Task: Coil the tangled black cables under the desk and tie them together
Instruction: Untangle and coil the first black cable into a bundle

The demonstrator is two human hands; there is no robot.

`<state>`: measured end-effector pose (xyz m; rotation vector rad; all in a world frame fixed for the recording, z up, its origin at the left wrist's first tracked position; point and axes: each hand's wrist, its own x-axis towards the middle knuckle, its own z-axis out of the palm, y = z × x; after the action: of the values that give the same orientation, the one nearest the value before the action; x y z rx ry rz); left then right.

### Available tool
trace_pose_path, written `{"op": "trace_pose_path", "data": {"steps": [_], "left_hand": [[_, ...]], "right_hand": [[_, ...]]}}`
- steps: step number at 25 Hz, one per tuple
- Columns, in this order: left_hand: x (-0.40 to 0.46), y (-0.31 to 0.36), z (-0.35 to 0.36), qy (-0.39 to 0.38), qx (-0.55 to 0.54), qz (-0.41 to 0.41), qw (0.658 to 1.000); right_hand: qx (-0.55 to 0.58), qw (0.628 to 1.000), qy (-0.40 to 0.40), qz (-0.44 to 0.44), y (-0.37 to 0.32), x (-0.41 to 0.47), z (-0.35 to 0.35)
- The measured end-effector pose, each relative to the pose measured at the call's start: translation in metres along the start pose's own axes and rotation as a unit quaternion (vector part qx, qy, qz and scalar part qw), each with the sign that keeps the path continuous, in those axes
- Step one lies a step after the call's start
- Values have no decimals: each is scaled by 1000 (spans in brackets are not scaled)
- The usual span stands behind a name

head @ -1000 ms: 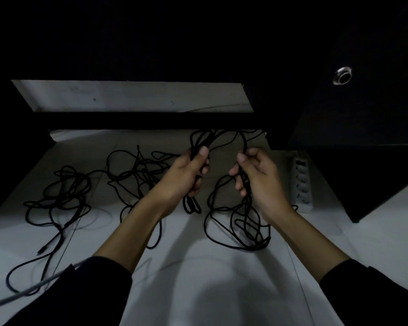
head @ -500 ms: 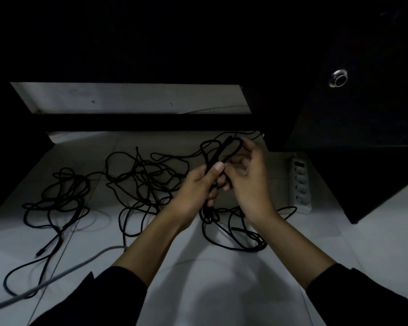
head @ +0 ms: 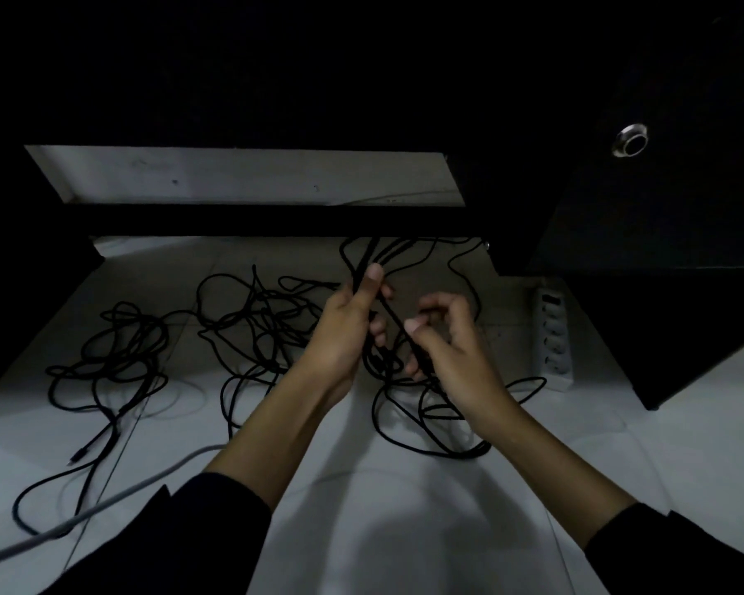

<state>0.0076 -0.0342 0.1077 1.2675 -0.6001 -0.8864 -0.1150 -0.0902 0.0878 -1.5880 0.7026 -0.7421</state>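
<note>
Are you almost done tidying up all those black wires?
Not nearly. Nothing looks tied yet. The left hand grips a few gathered strands of one black cable, and the right hand pinches a strand beside it. Two tangles and lie loose on the floor, waiting to be coiled.

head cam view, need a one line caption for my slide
Left hand grips a gathered bundle of black cable while the right hand pinches a strand below, loose tangles on the floor.

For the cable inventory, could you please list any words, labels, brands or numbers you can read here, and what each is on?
No text is readable in this dim view.
White power strip: no marking legible.
Black cables and the round metal fitting on the dark cabinet: no labels visible.
</note>
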Motion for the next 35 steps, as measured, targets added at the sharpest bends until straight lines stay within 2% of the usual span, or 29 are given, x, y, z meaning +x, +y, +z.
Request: {"op": "trace_pose_path", "data": {"steps": [2, 4, 8, 12, 14, 21, 26, 29, 32, 35], "left_hand": [[4, 8, -6, 30, -43, 6, 999], [8, 15, -15, 26, -82, 14, 996], [11, 12, -23, 31, -33, 39, 998], [10, 9, -24, 5, -87, 11, 996], [9, 11, -25, -15, -65, 8, 998], [1, 4, -17, -79, 129, -10, 988], [-4, 2, -10, -85, 125, -41, 988], [-9, -2, -7, -123, 141, -48, 981], [-12, -4, -5, -155, 180, -29, 971], [-11, -5, -4, -149, 192, -20, 970]], "right_hand": [[-21, 998, -51, 15, 11, -7, -6], [-31, 995, -96, 29, 22, -14, -14], [-89, 984, -145, 47, 34, -17, -28], [-138, 970, -194, 52, 39, -14, -39], [-178, 962, -203, 37, 38, -11, -44], [-267, 939, -169, -136, 12, 7, -42], [-259, 939, -115, -197, -8, 6, -31], [-280, 928, -84, -229, -12, 7, -25], [-284, 920, -60, -262, -10, 8, -22], [-279, 922, -56, -263, -6, 9, -23]]}}
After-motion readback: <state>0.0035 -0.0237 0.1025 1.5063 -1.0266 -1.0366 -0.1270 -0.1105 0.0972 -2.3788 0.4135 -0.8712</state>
